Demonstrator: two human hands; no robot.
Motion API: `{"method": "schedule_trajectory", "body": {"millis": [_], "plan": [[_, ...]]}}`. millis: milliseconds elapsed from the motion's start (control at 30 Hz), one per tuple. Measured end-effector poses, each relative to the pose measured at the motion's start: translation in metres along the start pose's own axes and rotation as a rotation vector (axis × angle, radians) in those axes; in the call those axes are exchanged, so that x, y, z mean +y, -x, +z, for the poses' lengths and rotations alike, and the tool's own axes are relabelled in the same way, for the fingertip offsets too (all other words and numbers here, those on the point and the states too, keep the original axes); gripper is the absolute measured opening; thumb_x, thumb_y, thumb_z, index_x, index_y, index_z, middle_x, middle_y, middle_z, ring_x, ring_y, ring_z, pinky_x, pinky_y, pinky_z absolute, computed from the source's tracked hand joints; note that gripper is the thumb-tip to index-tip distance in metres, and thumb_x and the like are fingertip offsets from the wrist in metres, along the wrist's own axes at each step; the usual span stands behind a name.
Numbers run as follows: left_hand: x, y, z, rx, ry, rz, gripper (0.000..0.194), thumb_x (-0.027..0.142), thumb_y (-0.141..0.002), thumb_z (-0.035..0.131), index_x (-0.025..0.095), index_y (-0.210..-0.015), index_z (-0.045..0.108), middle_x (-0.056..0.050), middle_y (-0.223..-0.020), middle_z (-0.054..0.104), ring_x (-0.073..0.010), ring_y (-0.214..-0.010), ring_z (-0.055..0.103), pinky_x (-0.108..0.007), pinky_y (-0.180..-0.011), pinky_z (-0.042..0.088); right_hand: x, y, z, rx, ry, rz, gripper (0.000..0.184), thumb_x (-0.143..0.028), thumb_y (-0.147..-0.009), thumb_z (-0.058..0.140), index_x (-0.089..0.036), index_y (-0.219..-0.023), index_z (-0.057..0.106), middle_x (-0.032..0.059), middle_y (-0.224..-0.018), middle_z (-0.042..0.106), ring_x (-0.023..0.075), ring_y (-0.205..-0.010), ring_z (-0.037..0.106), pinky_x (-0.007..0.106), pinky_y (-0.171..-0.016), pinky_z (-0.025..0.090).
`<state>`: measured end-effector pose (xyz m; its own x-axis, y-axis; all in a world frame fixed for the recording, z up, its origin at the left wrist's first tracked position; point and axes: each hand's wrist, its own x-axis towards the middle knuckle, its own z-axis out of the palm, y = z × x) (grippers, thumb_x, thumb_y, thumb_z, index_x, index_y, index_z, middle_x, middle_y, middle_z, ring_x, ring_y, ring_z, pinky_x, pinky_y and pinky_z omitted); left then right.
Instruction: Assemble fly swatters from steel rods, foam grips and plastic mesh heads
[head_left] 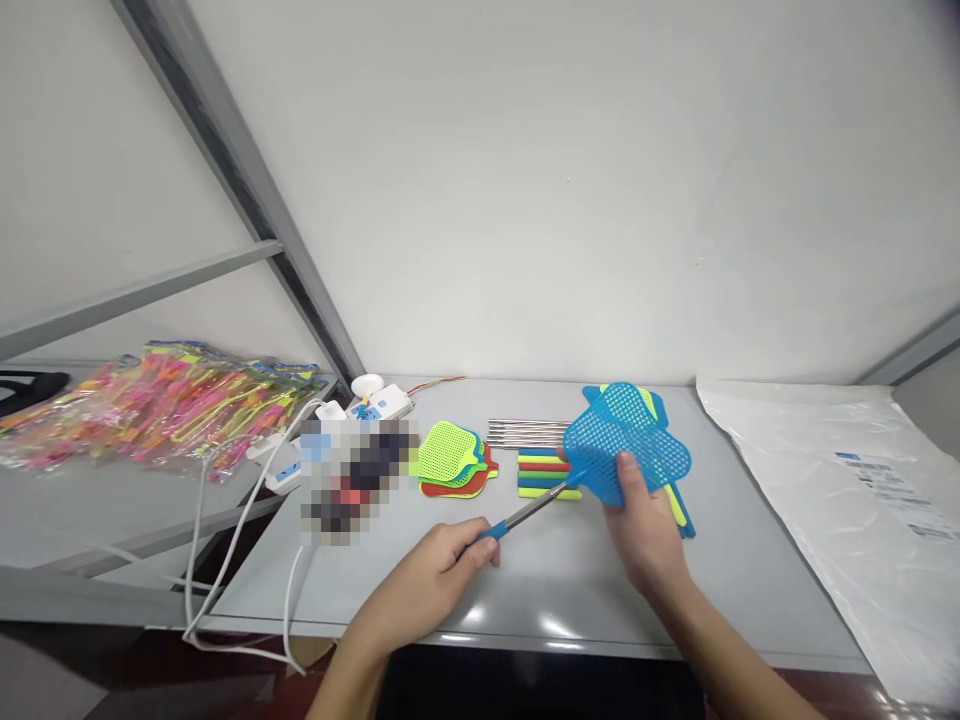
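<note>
My left hand [442,568] is closed around the blue grip at the end of a metal handle [525,512]. That handle runs up and right to a blue mesh fly swatter head [626,447], which my right hand [646,528] pinches from below. Under the head lies a pile of blue and yellow swatters [679,505]. Behind the handle sit short coloured grips [544,475] and a row of bare metal rods [525,432]. A stack of loose swatter heads [454,462], green on top, lies left of them.
The grey table [540,590] meets a white wall. A white plastic bag [847,490] covers its right side. White power strips [367,408] and cables [225,540] lie at the left. Packets of colourful toys [161,405] fill a side table.
</note>
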<state>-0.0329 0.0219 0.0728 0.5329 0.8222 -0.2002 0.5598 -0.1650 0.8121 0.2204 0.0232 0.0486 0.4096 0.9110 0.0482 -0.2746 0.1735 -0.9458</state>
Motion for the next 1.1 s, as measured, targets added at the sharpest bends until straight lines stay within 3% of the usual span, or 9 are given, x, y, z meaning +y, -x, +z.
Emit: {"method": "schedule_trajectory", "body": {"millis": [233, 333, 433, 533, 633, 800, 900, 1000, 1100], "plan": [[0.0, 0.002, -0.003, -0.001, 0.02, -0.015, 0.041, 0.049, -0.098, 0.033, 0.02, -0.084, 0.059, 0.004, -0.072, 0.048, -0.0151, -0.074, 0.048, -0.024, -0.07, 0.036, -0.01, -0.005, -0.007, -0.059, -0.052, 0.113, 0.047, -0.042, -0.08, 0.069, -0.028, -0.124, 0.06, 0.0049, -0.125, 0.065, 0.0264, -0.117, 0.059, 0.045, -0.101, 0.046], [0.002, -0.001, -0.002, 0.009, 0.011, -0.012, 0.042, 0.049, -0.098, 0.033, 0.019, -0.081, 0.057, 0.003, -0.071, 0.047, -0.0154, -0.073, 0.047, -0.024, -0.069, 0.036, -0.021, -0.012, -0.007, -0.078, -0.121, 0.077, 0.037, -0.041, -0.081, 0.069, -0.024, -0.113, 0.066, 0.0069, -0.121, 0.067, 0.0276, -0.117, 0.058, 0.045, -0.098, 0.048], [0.009, -0.007, 0.006, 0.038, 0.022, 0.014, 0.041, 0.048, -0.098, 0.032, 0.019, -0.08, 0.055, 0.002, -0.075, 0.051, -0.0161, -0.076, 0.049, -0.025, -0.072, 0.037, -0.027, -0.014, -0.005, -0.076, -0.126, -0.029, 0.037, -0.037, -0.084, 0.067, -0.025, -0.118, 0.064, 0.0061, -0.125, 0.065, 0.0255, -0.12, 0.056, 0.044, -0.1, 0.046], [0.014, -0.015, 0.019, 0.041, 0.094, 0.032, 0.042, 0.05, -0.098, 0.032, 0.019, -0.079, 0.054, 0.003, -0.071, 0.047, -0.0147, -0.071, 0.046, -0.024, -0.067, 0.036, -0.032, -0.019, -0.009, -0.168, -0.122, -0.01, 0.039, -0.038, -0.084, 0.068, -0.025, -0.12, 0.063, 0.0067, -0.123, 0.066, 0.0256, -0.115, 0.059, 0.045, -0.096, 0.049], [0.018, -0.03, 0.037, -0.043, 0.278, 0.02, 0.044, 0.054, -0.096, 0.034, 0.018, -0.08, 0.055, 0.005, -0.064, 0.037, -0.0117, -0.06, 0.035, -0.022, -0.055, 0.03, -0.034, -0.023, -0.019, -0.197, -0.087, -0.001, 0.032, -0.041, -0.084, 0.067, -0.023, -0.11, 0.068, 0.0075, -0.116, 0.069, 0.0251, -0.104, 0.064, 0.044, -0.093, 0.05], [0.042, -0.07, 0.09, -0.221, 0.723, 0.018, 0.037, 0.053, -0.096, 0.036, 0.019, -0.094, 0.051, 0.006, -0.064, 0.031, -0.0086, -0.051, 0.024, -0.022, -0.047, 0.022, -0.025, -0.003, -0.037, -0.381, 0.23, 0.085, 0.036, -0.045, -0.083, 0.066, -0.022, -0.111, 0.068, 0.0082, -0.107, 0.072, 0.0253, -0.099, 0.066, 0.04, -0.088, 0.051], [0.066, -0.092, 0.121, -0.283, 0.71, 0.051, 0.033, 0.047, -0.097, 0.034, 0.019, -0.103, 0.051, 0.003, -0.069, 0.042, -0.0103, -0.056, 0.038, -0.024, -0.055, 0.037, -0.024, 0.001, -0.062, -0.32, 0.437, 0.051, 0.034, -0.049, -0.087, 0.057, -0.02, -0.099, 0.07, 0.0073, -0.095, 0.071, 0.0237, -0.089, 0.065, 0.034, -0.079, 0.052], [0.084, -0.106, 0.135, -0.215, 0.376, 0.202, 0.03, 0.039, -0.098, 0.035, 0.021, -0.104, 0.058, -0.005, -0.091, 0.059, -0.0172, -0.084, 0.054, -0.033, -0.083, 0.045, -0.032, -0.017, -0.106, -0.108, 0.605, -0.025, 0.038, -0.053, -0.09, 0.048, -0.019, -0.086, 0.065, 0.0036, -0.075, 0.065, 0.019, -0.069, 0.06, 0.03, -0.064, 0.048], [0.089, -0.118, 0.134, -0.095, 0.069, 0.427, 0.027, 0.028, -0.098, 0.037, 0.023, -0.111, 0.06, -0.007, -0.113, 0.058, -0.0222, -0.108, 0.049, -0.039, -0.099, 0.039, -0.04, -0.044, -0.146, -0.058, 0.791, -0.023, 0.041, -0.051, -0.093, 0.041, -0.018, -0.109, 0.06, -0.0002, -0.067, 0.059, 0.0184, -0.06, 0.056, 0.031, -0.06, 0.045]]}}
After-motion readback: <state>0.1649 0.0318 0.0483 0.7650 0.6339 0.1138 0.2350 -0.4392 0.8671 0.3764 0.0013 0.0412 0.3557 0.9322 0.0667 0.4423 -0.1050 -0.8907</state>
